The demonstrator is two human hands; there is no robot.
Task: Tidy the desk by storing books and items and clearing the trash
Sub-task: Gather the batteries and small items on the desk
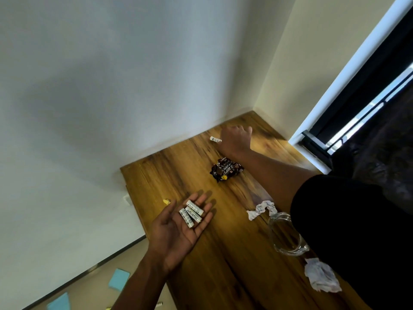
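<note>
While my left hand (178,227) lies palm up and flat-fingered, three batteries (191,213) rest loose across its fingers, gripped by nothing. My right hand (234,137) is stretched out to the far corner of the counter (223,253), over a fourth battery (215,139) that peeks out at the hand's left edge; I cannot tell whether those fingers have closed on it, since I see only the back of the hand.

The risk I see is in the open palm: any tilt while I lean forward could roll the three off, onto the counter or the floor beyond my left wrist. They lie side by side, long axes running roughly across my fingers, from near the palm out toward the fingertips' right. The far battery lies flat, its long axis pointing sideways under my right hand.

A dark snack wrapper (226,170) sits between the hands, and crumpled paper (261,209) lies beside my right forearm, next to a glass jar (286,236).
</note>
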